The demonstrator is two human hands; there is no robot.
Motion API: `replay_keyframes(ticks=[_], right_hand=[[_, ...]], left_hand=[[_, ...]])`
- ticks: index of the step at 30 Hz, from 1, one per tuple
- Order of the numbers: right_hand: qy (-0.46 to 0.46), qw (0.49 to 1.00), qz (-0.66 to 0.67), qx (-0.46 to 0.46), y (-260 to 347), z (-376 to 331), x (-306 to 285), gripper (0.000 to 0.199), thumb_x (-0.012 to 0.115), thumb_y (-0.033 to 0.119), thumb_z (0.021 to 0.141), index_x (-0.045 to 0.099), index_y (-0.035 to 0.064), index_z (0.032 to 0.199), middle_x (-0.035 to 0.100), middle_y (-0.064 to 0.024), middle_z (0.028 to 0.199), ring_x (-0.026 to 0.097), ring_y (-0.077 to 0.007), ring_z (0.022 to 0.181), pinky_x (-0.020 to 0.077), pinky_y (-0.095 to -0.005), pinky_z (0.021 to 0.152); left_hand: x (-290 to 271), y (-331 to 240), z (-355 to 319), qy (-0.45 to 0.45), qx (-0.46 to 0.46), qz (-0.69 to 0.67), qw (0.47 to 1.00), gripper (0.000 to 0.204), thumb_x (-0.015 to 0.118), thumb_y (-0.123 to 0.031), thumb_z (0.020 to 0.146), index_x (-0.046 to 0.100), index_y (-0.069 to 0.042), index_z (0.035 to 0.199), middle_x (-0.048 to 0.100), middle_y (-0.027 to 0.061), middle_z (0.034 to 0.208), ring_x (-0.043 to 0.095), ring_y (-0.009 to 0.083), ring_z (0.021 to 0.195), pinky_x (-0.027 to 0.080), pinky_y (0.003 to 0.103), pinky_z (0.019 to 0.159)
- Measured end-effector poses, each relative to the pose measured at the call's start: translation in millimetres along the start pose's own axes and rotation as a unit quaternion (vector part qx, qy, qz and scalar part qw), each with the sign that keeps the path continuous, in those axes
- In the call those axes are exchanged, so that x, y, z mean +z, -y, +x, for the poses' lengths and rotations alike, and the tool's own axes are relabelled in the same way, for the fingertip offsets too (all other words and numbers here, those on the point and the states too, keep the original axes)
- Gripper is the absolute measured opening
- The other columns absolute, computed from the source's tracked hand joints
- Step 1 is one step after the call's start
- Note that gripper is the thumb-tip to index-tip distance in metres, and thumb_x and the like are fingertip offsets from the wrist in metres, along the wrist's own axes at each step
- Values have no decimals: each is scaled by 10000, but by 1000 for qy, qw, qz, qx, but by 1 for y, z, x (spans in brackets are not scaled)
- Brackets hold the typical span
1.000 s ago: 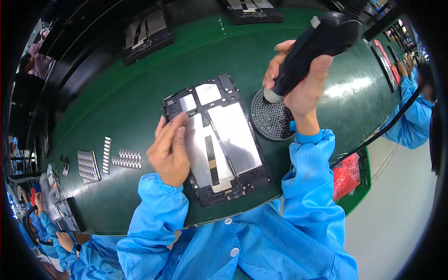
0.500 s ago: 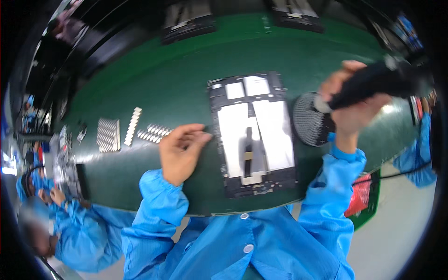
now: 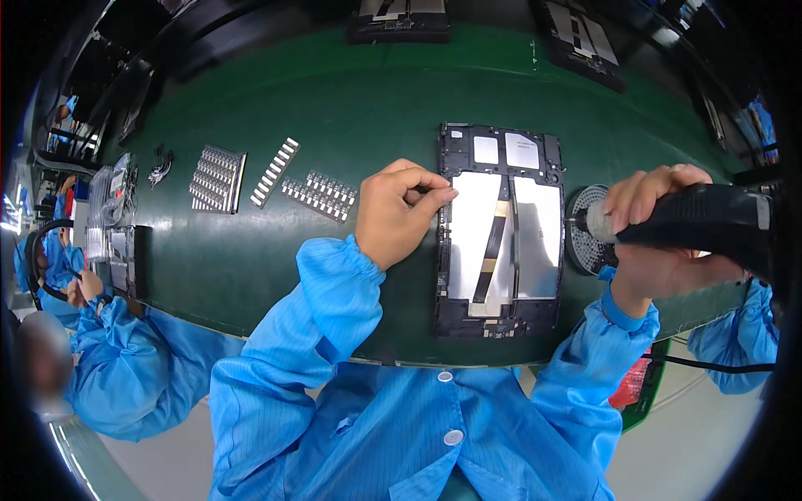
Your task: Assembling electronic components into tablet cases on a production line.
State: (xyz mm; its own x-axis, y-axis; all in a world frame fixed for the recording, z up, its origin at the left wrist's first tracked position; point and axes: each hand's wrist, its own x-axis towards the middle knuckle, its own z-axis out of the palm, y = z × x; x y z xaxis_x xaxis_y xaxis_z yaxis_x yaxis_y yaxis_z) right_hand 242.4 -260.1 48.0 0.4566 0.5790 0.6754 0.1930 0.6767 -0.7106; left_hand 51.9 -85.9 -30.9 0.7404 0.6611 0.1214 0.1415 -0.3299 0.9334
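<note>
An opened tablet body (image 3: 535, 250) lies on the green table in front of me, its silver battery cells and a dark ribbon cable showing. At its upper left edge is my left hand (image 3: 391, 215), thumb and forefinger pinched together; anything between the fingertips is too small to make out. My right hand (image 3: 650, 199) is wrapped round a black electric screwdriver (image 3: 706, 221) held almost level to the right of the tablet. The screwdriver's tip points left, over a round dish with rows of small holes (image 3: 585, 253), which the tool partly covers.
Left of my left hand lie strips of small metallic pieces (image 3: 274, 174) and a stacked sheet of them (image 3: 217, 179). More opened tablets (image 3: 399, 23) sit at the far edge. A person in blue (image 3: 138, 367) works at the left. Below the table's right edge is a green crate (image 3: 647, 392).
The view has shifted, so the tablet appears farther right. My left hand has risen along the tablet's left side, its thumb and forefinger now pinched at the edge. The screwdriver stays gripped, now lying more level.
</note>
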Motion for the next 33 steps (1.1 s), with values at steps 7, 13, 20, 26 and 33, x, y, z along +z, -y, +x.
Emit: replay_keyframes(ticks=[7,13,20,26,33], right_hand=[[84,989,105,57,-14,15,48,984,291,881,711,443,22,1167,542,-96,686,582,-206,553,489,-343,492],[16,983,80,166,-51,18,95,1039,216,895,702,485,-33,1082,534,-121,621,547,-197,509,474,-319,468],[21,980,33,194,-75,22,104,1024,211,883,717,498,-38,1063,531,-115,625,530,-195,492,469,-312,467],[24,974,58,219,-79,20,103,1019,245,893,700,496,-20,1078,524,-116,640,529,-205,509,465,-325,477],[37,975,36,217,-78,19,104,1010,254,902,685,488,-3,1067,522,-117,646,525,-207,517,460,-334,486]], left_hand=[[-15,-13,17,116,-123,-18,986,146,714,-86,803,660,28,877,642,51,728,583,62,561,438,188,456],[-26,-12,36,220,-170,-20,960,161,728,-93,767,657,50,790,641,95,649,639,120,542,486,229,439],[-29,-13,41,174,-197,-1,965,174,773,-68,700,663,50,763,653,117,660,641,141,527,485,243,448],[-31,-9,44,207,-217,-30,954,150,748,-72,733,674,49,784,648,106,647,635,128,514,459,230,415],[-29,-8,43,200,-211,-29,956,124,720,-63,743,674,49,770,647,106,646,633,131,505,467,234,417]])
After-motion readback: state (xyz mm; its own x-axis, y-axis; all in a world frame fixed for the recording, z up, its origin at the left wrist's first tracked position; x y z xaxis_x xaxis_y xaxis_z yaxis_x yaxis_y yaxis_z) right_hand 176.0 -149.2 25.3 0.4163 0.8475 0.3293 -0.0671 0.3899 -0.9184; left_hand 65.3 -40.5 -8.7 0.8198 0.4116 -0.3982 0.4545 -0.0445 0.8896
